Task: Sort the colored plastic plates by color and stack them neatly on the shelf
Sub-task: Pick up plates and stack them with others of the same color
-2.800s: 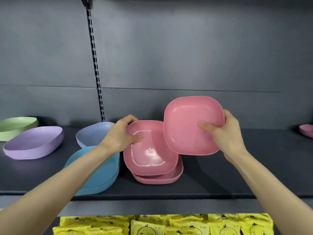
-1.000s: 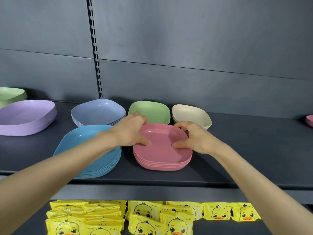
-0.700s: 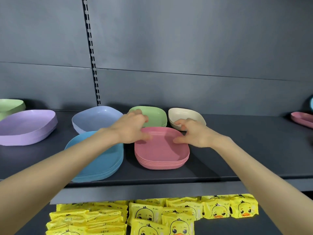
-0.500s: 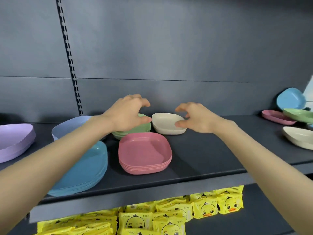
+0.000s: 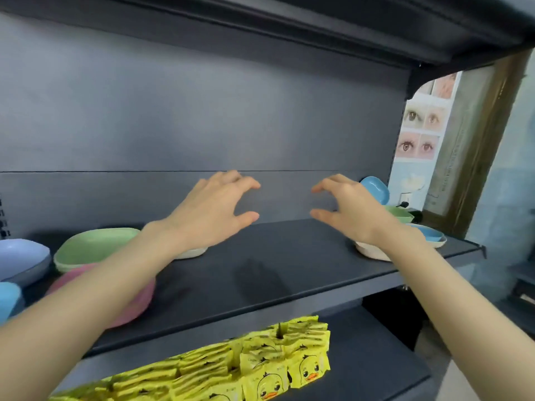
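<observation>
Grey shelf (image 5: pixel 289 256) stretch beneath both hands (image 5: pixel 211 212) (image 5: pixel 350 209)

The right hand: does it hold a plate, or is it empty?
Empty. The right hand hangs above the shelf with its fingers spread and loosely curved; nothing is between them.

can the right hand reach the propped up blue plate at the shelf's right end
Probably yes: the right hand is open and empty, close beside the blue plate, nothing visibly between them.
</observation>
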`<state>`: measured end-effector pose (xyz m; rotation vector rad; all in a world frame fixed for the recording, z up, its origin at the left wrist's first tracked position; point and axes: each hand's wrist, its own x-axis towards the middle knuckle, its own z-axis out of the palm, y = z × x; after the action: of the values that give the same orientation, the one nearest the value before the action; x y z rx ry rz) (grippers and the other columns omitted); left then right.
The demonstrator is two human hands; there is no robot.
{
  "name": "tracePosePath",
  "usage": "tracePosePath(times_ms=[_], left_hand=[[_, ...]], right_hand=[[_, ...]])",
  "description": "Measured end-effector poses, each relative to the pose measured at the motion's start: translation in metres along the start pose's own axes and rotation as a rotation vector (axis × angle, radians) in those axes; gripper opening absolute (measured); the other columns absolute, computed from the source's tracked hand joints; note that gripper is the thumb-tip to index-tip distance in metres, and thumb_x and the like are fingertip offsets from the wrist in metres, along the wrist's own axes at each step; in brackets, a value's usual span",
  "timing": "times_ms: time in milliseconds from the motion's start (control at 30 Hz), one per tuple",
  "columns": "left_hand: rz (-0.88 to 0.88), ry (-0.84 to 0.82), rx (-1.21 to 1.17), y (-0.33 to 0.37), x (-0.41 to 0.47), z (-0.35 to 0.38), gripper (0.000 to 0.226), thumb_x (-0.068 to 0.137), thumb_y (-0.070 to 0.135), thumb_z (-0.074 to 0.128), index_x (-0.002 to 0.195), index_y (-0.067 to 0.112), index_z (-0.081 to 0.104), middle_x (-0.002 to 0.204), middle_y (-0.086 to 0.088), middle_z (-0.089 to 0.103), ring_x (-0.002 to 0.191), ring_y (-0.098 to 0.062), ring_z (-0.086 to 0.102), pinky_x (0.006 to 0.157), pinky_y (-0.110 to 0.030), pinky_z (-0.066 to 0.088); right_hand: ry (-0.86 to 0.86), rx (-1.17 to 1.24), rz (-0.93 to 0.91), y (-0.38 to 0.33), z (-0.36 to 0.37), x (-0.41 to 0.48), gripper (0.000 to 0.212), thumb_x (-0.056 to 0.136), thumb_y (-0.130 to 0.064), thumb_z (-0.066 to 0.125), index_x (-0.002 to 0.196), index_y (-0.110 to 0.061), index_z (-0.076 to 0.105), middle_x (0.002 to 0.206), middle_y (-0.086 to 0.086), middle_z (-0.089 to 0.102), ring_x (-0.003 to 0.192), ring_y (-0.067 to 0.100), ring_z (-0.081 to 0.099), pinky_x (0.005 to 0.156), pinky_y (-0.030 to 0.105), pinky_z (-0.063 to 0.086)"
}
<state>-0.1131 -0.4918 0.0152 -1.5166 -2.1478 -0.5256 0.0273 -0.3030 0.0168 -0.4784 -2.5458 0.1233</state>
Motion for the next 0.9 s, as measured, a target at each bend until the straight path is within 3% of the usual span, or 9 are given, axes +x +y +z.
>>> tracePosePath(times_ms=[133, 267, 667, 900], left_hand=[[0.000, 0.002, -0.017, 0.070, 0.017, 0.040, 0.050, 0.091, 0.043, 0.051, 0.137, 0.028, 0.038, 0.133, 0.006, 0.044, 0.125, -0.015, 0.036, 0.101, -0.031, 0.027], [0.014, -0.041, -0.012, 0.120, 0.037, 0.074, 0.051, 0.092, 0.045, 0.050, 0.138, 0.029, 0.036, 0.134, 0.008, 0.044, 0.122, -0.013, 0.037, 0.099, -0.029, 0.027], [0.069, -0.033, -0.021, 0.194, 0.177, 0.162, 0.049, 0.092, 0.044, 0.049, 0.136, 0.027, 0.038, 0.133, 0.005, 0.046, 0.121, -0.015, 0.040, 0.099, -0.030, 0.030], [0.025, -0.102, -0.069, 0.201, 0.273, 0.237, 0.048, 0.090, 0.043, 0.052, 0.135, 0.027, 0.041, 0.128, 0.004, 0.049, 0.120, -0.017, 0.042, 0.100, -0.033, 0.033]], right_hand=[[-0.023, -0.012, 0.018, 0.074, -0.020, -0.038, 0.040, 0.088, -0.028, 0.062, 0.124, -0.016, 0.053, 0.130, 0.000, 0.047, 0.109, 0.020, 0.054, 0.095, 0.033, 0.043], [-0.056, -0.003, 0.036, 0.136, -0.032, -0.061, 0.042, 0.089, -0.024, 0.062, 0.129, -0.016, 0.053, 0.130, -0.001, 0.047, 0.118, 0.018, 0.048, 0.091, 0.023, 0.035], [-0.062, -0.045, 0.086, 0.299, -0.049, -0.014, 0.042, 0.089, -0.030, 0.061, 0.128, -0.018, 0.051, 0.132, 0.002, 0.044, 0.113, 0.022, 0.049, 0.096, 0.036, 0.041], [-0.083, -0.040, 0.097, 0.398, -0.031, 0.047, 0.044, 0.089, -0.028, 0.060, 0.131, -0.018, 0.049, 0.133, 0.002, 0.044, 0.115, 0.021, 0.048, 0.091, 0.026, 0.035]])
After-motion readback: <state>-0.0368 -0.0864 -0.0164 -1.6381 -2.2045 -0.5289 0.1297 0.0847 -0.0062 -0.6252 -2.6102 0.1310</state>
